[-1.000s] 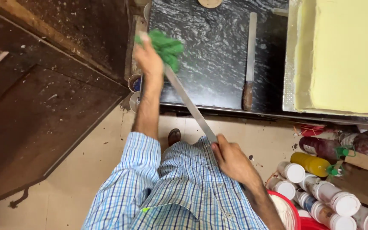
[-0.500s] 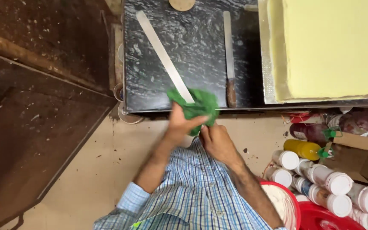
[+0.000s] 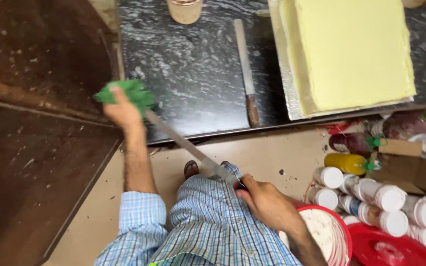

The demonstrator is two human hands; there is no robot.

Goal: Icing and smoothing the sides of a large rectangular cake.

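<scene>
The long flat steel blade (image 3: pixel 186 143) is lying at a slant in the air, running from the front edge of the black speckled stone counter (image 3: pixel 188 74) down to the person's lap. Its upper end is disappearing inside the crumpled green cloth (image 3: pixel 126 93), which is sitting just over the counter's left front corner. The left hand (image 3: pixel 119 111) is closing around this cloth and pinching the blade through it; the left forearm is stretching up and forward, with the blue checked sleeve rolled near the elbow. The right hand (image 3: pixel 267 202) is closing in a fist around the handle end of the blade, low beside the knee, with the wrist bent inward.

Around the blade there is free room: below it is showing only the pale floor and 1 shoe tip. To the left the dark brown wooden surface (image 3: pixel 30 123) is standing close to the left hand. On the counter a second long knife with a wooden handle (image 3: pixel 246 74) is lying well apart from the cloth, and beside it a large pale yellow square slab on a silver board (image 3: pixel 351 49) is reaching to the counter's front edge. Near the right hand a red-rimmed bowl of white powder (image 3: pixel 329 231), many white-capped jars (image 3: pixel 385 202) and 1 yellow bottle (image 3: pixel 346 161) are crowding the floor.
</scene>
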